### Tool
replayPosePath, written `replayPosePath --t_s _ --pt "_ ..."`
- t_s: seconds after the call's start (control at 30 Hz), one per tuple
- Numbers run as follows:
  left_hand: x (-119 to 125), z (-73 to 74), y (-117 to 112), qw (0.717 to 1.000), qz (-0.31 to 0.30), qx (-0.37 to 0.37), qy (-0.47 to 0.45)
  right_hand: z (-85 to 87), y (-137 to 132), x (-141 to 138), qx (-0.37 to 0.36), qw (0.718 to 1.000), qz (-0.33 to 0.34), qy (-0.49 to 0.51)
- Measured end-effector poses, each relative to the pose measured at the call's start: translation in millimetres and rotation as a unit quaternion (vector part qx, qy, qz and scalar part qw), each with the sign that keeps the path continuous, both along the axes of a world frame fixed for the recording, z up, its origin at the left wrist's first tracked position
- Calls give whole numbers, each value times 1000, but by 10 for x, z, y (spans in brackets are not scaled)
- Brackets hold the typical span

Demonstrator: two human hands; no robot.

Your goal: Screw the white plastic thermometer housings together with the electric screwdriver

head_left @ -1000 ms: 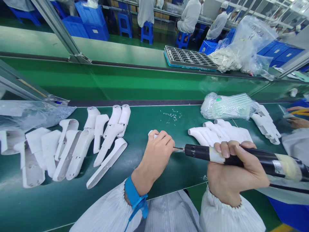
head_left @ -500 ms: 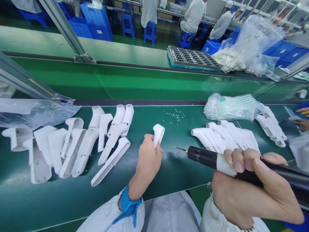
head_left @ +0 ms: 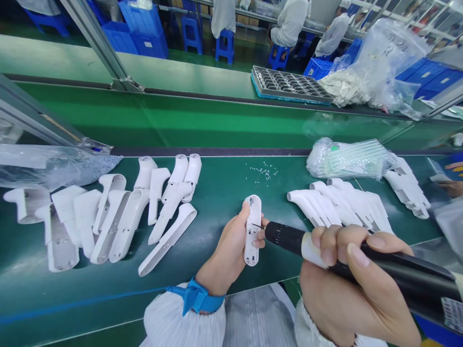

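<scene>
My left hand [head_left: 231, 246] is closed round a white plastic housing [head_left: 252, 250], held upright with its long inner face and small holes turned toward me. A blue wrist strap [head_left: 202, 296] circles that wrist. In my right hand [head_left: 347, 279] is a black and white electric screwdriver [head_left: 285, 236], pointing left. Its thin bit lies over the middle of the housing; whether it touches cannot be made out. Beyond the hands, many tiny screws [head_left: 265, 172] are scattered on the green bench.
Several white housings and shells [head_left: 126, 226] lie on the left, and more housings [head_left: 336, 202] on the right. Plastic bags [head_left: 347, 159] rest near the back edge. A grey tray [head_left: 289, 84] stands on the ledge beyond. At far right is another person's hand [head_left: 454, 185].
My left hand has turned the housing so its inner face shows, and moved right and nearer. My right hand has brought the screwdriver left, its bit now over the housing.
</scene>
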State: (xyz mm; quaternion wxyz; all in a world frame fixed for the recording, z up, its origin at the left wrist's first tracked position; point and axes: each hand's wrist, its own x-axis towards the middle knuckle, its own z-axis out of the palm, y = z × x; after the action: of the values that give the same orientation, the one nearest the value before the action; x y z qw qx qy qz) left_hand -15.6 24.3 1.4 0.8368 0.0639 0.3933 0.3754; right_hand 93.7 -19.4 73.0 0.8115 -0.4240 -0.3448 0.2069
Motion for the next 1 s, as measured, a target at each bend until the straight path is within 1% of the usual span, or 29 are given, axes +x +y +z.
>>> replayPosePath --t_s 0.1,0.23,0.43,0.53,0.63,0.7,0.83,0.93,1.0 --pt "0 8 9 1000 -4 2 6 21 -1 -22 -13 1000 -15 13" --pt "11 29 8 1000 -8 3 15 5 0 -28 -11 1000 -3 8" --pt "54 115 -35 999 0 -4 48 -14 -87 -12 11 996 70 -58" --pt "68 154 -45 999 -8 -6 48 -2 -135 9 -10 994 91 -56" --pt "94 163 -59 998 -5 -12 60 -14 -155 36 4 995 91 -43" --pt "137 157 -73 997 -5 -11 78 -41 -154 54 12 996 78 -42" --pt "308 120 -87 991 -17 7 130 -95 -118 100 -2 998 42 -42" --pt "457 52 -60 987 -38 32 152 -91 -89 217 1 1000 -14 -25" --pt "515 -1 -22 977 -78 75 186 -75 -105 381 -10 998 -63 -1"
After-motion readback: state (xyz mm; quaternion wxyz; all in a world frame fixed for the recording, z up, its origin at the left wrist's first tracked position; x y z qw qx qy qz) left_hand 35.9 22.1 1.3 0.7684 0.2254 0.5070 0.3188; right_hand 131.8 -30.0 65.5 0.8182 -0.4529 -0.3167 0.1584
